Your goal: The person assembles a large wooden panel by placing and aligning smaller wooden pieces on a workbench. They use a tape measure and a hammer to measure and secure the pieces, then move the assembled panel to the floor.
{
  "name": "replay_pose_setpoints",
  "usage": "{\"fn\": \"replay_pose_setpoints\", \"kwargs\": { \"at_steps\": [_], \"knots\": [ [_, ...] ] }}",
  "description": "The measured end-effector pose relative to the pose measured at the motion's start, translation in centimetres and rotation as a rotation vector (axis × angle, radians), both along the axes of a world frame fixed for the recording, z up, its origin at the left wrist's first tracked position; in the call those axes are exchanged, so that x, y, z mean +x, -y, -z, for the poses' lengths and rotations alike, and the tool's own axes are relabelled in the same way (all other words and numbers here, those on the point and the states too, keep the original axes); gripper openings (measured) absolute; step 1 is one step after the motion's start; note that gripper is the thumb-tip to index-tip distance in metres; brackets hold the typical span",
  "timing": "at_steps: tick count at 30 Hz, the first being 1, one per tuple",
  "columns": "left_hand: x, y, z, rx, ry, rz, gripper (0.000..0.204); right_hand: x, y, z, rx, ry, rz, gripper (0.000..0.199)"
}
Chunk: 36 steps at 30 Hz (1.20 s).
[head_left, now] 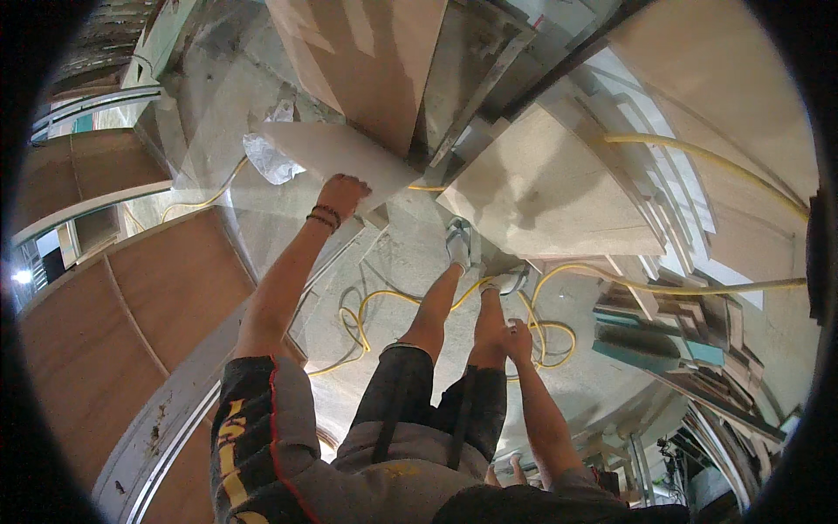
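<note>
My left hand reaches forward with its fingers closed at the near edge of a pale brown board, which is tilted over the floor. A crumpled clear plastic sheet shows at the board's left end. My right hand hangs low beside my right knee, its fingers curled in and no object visible in them. Ahead of me, a large brown panel stands behind the board. To the right, a wide light panel leans with other sheets stacked behind it.
A yellow hose loops over the concrete floor around my feet, and more of it crosses the panels at right. Brown panels with a metal rail stand at left. Board offcuts are piled at right.
</note>
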State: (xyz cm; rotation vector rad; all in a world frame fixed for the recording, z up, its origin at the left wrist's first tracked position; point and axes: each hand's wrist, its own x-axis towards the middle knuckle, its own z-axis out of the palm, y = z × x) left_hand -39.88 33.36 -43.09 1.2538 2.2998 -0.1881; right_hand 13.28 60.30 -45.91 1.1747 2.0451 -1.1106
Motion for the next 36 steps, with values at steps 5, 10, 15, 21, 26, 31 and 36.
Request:
{"fn": "replay_pose_setpoints", "kwargs": {
  "at_steps": [5, 10, 15, 21, 26, 31, 36],
  "knots": [
    [1.3, 1.9, 0.5, 0.076, -0.007, 0.059, 0.030, 0.4, -0.2, -0.8, -0.025, 0.122, -0.073, 0.042],
    [-1.8, -5.2, 0.2, 0.075, -0.160, 0.107, 0.026, 3.0, -0.2, -0.6, 0.002, 0.015, -0.141, 0.041],
    [-5.4, -13.9, 0.4, 0.388, -0.181, -0.105, 0.023, 1.2, -1.0, -1.9, -0.047, 0.039, 0.000, 0.038],
    [-7.5, -21.7, 2.6, 0.237, -0.293, -0.021, 0.063, 1.6, 1.5, -2.2, 0.167, -0.032, 0.031, 0.033],
    [-6.3, -21.0, 5.7, -0.006, 0.136, -0.070, 0.075, 4.4, 3.9, -6.1, 0.161, 0.008, 0.255, 0.033],
    [4.3, -12.2, 1.6, 0.382, 0.180, -0.018, 0.061, 4.2, 4.4, -17.5, 0.061, 0.232, 0.503, 0.035],
    [26.5, -8.3, -2.6, 0.162, 0.487, 0.291, 0.051, 14.3, 10.5, -15.5, -0.030, 0.181, 0.739, 0.045]
  ]
}}
